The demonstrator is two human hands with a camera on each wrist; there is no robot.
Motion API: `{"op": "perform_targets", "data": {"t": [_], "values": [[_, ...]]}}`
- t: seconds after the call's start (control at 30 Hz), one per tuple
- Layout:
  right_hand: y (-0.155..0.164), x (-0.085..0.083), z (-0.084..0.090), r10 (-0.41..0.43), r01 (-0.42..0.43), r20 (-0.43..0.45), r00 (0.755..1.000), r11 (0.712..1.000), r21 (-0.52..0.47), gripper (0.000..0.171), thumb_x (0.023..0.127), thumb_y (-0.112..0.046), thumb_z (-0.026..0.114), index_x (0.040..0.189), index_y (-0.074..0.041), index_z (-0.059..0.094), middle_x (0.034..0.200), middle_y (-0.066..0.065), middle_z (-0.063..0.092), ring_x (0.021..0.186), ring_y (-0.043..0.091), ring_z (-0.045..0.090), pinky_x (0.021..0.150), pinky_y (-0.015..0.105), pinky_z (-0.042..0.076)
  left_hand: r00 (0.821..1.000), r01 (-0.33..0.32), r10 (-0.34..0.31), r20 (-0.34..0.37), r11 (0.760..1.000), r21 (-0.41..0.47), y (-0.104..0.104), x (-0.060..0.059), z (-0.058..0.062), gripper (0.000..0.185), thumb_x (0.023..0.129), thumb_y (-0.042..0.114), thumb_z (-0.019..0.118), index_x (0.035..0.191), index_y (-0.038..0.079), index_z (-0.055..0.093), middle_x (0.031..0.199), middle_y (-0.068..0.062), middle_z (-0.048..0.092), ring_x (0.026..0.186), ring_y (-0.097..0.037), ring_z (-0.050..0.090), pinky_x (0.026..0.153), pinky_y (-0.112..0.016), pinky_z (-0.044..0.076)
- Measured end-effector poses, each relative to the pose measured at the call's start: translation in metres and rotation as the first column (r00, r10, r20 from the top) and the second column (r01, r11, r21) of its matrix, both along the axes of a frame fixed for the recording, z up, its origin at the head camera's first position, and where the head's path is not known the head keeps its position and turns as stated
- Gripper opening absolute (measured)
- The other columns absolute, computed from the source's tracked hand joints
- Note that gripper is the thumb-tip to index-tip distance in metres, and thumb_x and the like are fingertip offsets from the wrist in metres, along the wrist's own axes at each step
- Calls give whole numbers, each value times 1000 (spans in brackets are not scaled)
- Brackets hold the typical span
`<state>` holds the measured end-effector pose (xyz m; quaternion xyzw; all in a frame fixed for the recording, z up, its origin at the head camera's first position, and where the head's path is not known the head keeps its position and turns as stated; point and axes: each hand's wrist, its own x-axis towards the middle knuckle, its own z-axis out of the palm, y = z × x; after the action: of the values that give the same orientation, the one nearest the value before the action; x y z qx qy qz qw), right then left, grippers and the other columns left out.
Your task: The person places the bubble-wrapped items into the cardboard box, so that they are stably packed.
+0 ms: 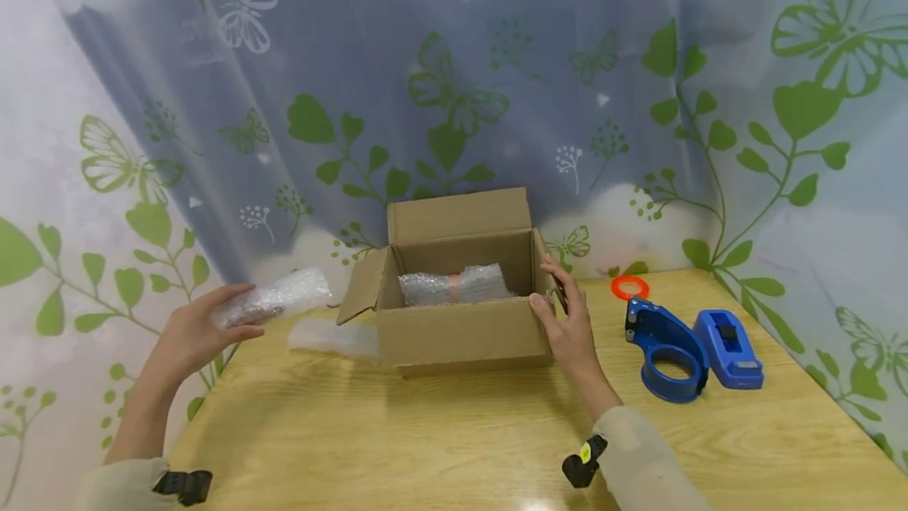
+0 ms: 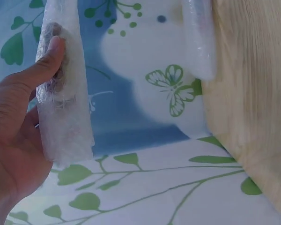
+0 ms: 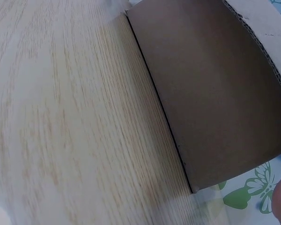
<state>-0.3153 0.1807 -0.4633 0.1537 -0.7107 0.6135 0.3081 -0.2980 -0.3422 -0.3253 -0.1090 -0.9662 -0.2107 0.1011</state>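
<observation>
My left hand (image 1: 193,335) pinches a bubble-wrapped package (image 1: 289,296) between thumb and fingers, held up left of the box. In the left wrist view a dark brownish item shows through the clear wrap (image 2: 68,119) under the thumb. An open cardboard box (image 1: 464,335) stands mid-table, with flaps raised at the back and spread at the left. Inside it lies another bubble-wrapped bundle (image 1: 426,289) with a pinkish band round its middle. My right hand (image 1: 571,330) grips the box's right side, thumb at the front corner and fingers over the right flap.
Another bubble-wrapped piece (image 1: 329,336) lies on the wooden table (image 1: 461,440) left of the box. At right are an orange tape roll (image 1: 630,287), a blue handheld tape dispenser (image 1: 670,357) and a blue desktop dispenser (image 1: 731,349). A patterned curtain (image 1: 539,101) hangs behind.
</observation>
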Motion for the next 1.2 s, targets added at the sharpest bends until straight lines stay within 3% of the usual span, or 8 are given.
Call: {"op": "perform_targets", "data": {"t": [0.23,0.43,0.57,0.7,0.8,0.97,1.2], "values": [[-1,1,0,7,-7,12,1000,1000,-8,49,104,-10,62,151,-12,50,167,-3,35,150,31,31,119,64,26,998,66,-67,-15,997,-41,27,-8,14,82,91,52,78,157,12,48,156,-29,44,139,-59,39,104,-76,36],[-2,1,0,3,-4,23,1000,1000,8,48,105,-15,63,151,-14,50,166,-9,36,151,26,33,120,63,24,992,124,-125,-24,992,-22,58,-14,23,78,91,49,79,156,17,50,158,-21,46,143,-53,38,109,-73,35],[-1,1,0,-2,2,20,1000,1000,16,47,106,-15,62,151,-15,50,167,-6,36,153,25,34,125,62,13,978,203,-203,-37,979,-1,84,-22,27,76,91,46,80,154,16,52,157,-18,49,145,-47,39,113,-69,35],[1,1,0,-5,4,37,999,1000,15,47,106,-15,61,151,-12,49,167,-7,35,153,25,33,125,61,18,960,277,-278,-30,960,-33,113,-32,33,74,91,39,81,155,15,51,157,-16,49,145,-44,42,115,-65,37],[-1,3,0,-2,1,50,999,1000,20,47,106,-16,61,152,-12,48,167,-9,35,153,25,31,123,60,24,946,321,-322,-27,946,-41,131,-36,33,74,91,37,82,154,13,52,157,-16,50,144,-43,43,115,-63,37],[-1,5,0,-14,13,63,998,1000,14,47,106,-17,61,152,-15,49,166,-12,35,153,24,31,123,60,24,926,377,-378,-13,925,-43,165,-43,32,75,90,36,83,154,12,52,156,-16,51,143,-43,46,114,-62,40],[-4,3,0,-11,11,29,1000,1000,-3,47,105,-13,61,151,-15,50,167,-4,36,153,25,31,123,61,22,918,396,-396,0,918,-10,199,-49,23,71,91,35,81,153,14,54,155,-11,52,144,-37,47,115,-57,42]]}}
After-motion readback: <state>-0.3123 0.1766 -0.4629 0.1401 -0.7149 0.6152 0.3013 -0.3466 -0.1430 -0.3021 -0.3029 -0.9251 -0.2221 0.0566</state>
